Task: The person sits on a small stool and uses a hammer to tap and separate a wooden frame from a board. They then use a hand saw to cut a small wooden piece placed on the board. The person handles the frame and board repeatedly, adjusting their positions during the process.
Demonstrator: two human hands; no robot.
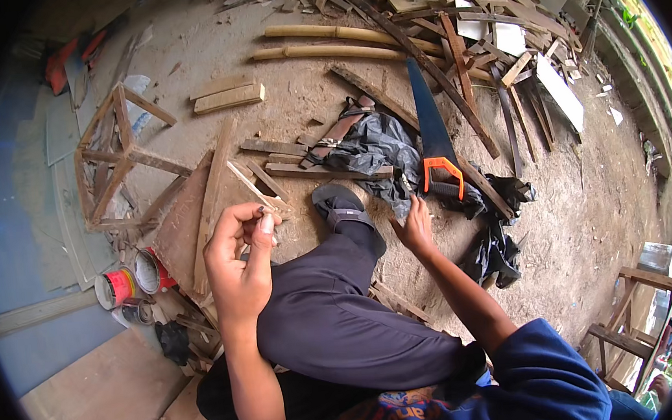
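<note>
My left hand (241,257) is raised at the left of my knee, thumb and fingertips pinched together. What sits in the pinch is too small to make out. A thin pale strip of wood (249,184) shows just beyond those fingertips; whether it is held, I cannot tell. My right hand (416,229) is open and holds nothing, its fingers apart, just left of and nearer than the handsaw's handle. That handsaw (430,120) has a blue blade pointing away from me and an orange and black handle. It lies beside crumpled black plastic (378,143) and over a dark wooden batten.
At the left stands a wooden frame (122,156), with paint cans (115,289) nearer me. Short boards (228,98) and bamboo poles (323,51) lie ahead. Scrap wood (494,8) is heaped at the far right. Another wooden frame (622,337) stands at the near right.
</note>
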